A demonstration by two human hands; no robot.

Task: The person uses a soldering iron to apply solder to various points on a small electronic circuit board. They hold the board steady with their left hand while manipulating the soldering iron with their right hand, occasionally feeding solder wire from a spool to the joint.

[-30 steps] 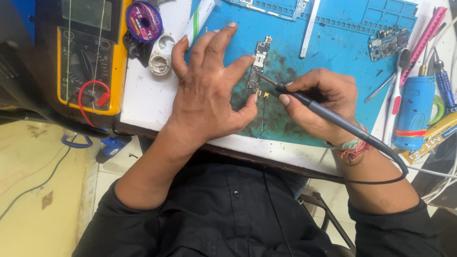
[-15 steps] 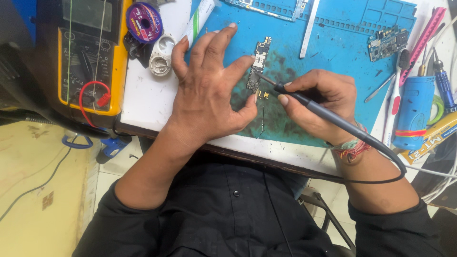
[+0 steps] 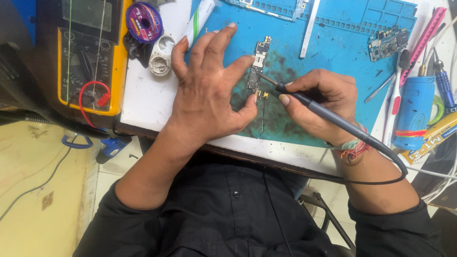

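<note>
Left hand (image 3: 209, 95) lies open, splayed beside the narrow green circuit board (image 3: 257, 64); right hand (image 3: 319, 102) grips a black soldering iron (image 3: 328, 116) (yellow multimeter (image 3: 88, 52) and blue cylindrical can (image 3: 414, 112) flank them).

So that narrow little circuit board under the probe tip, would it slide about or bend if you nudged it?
The circuit board looks thin and light, so it would probably slide on the blue mat; the left hand seems to steady it with fingertip and thumb. It looks stiff rather than floppy, and likely fragile given its tiny exposed parts. Lying flat, it should not roll.
</note>
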